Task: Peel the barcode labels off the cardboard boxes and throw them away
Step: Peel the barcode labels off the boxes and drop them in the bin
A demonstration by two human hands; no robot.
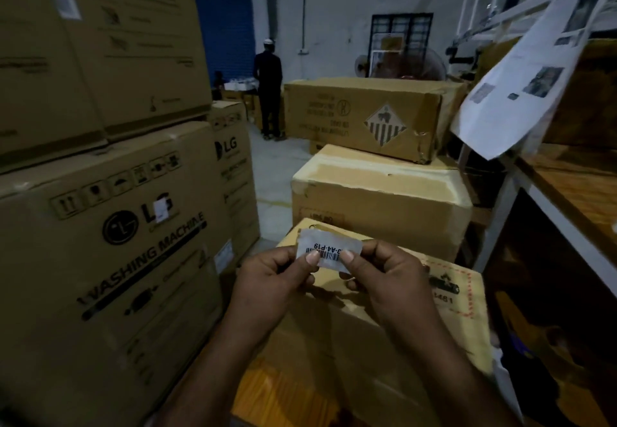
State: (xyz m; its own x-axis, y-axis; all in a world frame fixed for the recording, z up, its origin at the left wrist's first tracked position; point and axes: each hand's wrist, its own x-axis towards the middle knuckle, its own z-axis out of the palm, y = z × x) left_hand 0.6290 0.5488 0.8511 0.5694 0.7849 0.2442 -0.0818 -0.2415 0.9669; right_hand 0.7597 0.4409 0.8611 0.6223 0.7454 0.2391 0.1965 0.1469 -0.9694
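Head view: left hand (277, 276) and right hand (384, 276) fingers (312, 257) pinch a barcode label (329, 249) over cardboard box (450, 336), dim warehouse.

hands: left (273, 279), right (384, 276) | both pinch barcode label (329, 251) | above cardboard box (384, 343)

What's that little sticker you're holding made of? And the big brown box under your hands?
The barcode label looks like thin white paper, perhaps with a slightly shiny coating: it bends and catches light where the left hand and right hand pinch it. The box beneath looks like matte brown cardboard, going by its dull surface and creased, dented edges.
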